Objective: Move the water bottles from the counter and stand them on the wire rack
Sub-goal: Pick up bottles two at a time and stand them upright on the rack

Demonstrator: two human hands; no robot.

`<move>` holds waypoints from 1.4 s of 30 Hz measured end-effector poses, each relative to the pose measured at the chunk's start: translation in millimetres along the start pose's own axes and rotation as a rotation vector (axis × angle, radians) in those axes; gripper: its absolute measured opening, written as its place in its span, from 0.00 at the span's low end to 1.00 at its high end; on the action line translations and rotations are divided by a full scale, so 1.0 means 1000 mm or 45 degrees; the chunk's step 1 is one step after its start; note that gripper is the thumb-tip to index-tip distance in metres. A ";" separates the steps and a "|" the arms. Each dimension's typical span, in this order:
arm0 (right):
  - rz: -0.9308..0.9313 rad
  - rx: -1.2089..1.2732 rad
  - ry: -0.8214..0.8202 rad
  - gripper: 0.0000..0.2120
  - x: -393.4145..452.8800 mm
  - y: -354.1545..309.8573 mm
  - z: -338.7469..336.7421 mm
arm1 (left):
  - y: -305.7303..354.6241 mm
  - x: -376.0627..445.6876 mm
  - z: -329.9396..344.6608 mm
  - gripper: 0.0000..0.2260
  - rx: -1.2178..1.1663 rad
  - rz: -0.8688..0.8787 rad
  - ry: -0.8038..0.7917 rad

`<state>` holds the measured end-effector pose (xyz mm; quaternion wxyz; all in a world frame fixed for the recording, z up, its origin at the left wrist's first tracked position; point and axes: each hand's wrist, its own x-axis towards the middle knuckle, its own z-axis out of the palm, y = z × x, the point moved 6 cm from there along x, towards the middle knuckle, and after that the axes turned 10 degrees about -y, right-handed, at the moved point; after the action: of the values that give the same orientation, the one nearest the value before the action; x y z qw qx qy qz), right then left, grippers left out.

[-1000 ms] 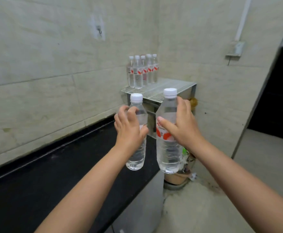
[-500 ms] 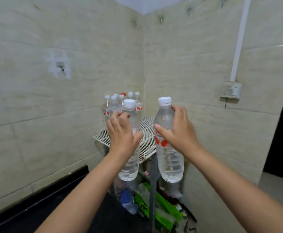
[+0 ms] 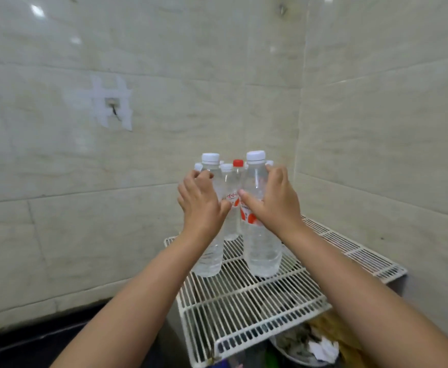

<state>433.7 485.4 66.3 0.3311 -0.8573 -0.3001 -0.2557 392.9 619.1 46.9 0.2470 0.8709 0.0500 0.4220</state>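
Red-and-white labels, writing unreadable, on both bottles (image 3: pixel 260 243) in hands (image 3: pixel 273 203)

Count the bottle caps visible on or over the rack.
6, maybe more hidden. Two on the bottles in the left hand and right hand. Behind them: white caps at and a red cap.

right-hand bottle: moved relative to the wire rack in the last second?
Yes. The right-hand bottle has gone from short of the wire rack to over it, base at the wires.
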 end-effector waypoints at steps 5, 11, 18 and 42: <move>-0.022 0.042 -0.108 0.29 0.043 0.057 0.043 | -0.018 0.025 0.059 0.29 0.116 -0.112 0.049; -0.028 0.077 -0.177 0.30 0.077 0.102 0.082 | -0.037 0.044 0.105 0.34 0.253 -0.150 0.083; -0.032 0.058 -0.194 0.32 0.095 0.116 0.102 | -0.052 0.051 0.121 0.35 0.331 -0.161 0.092; -0.155 -0.187 -0.793 0.10 0.142 0.088 0.069 | -0.037 0.106 0.067 0.13 0.649 -0.143 -0.625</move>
<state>608.8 531.4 75.3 0.1447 -0.8964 -0.4184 -0.0215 516.1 656.7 69.3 0.0492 0.9758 0.1405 0.1600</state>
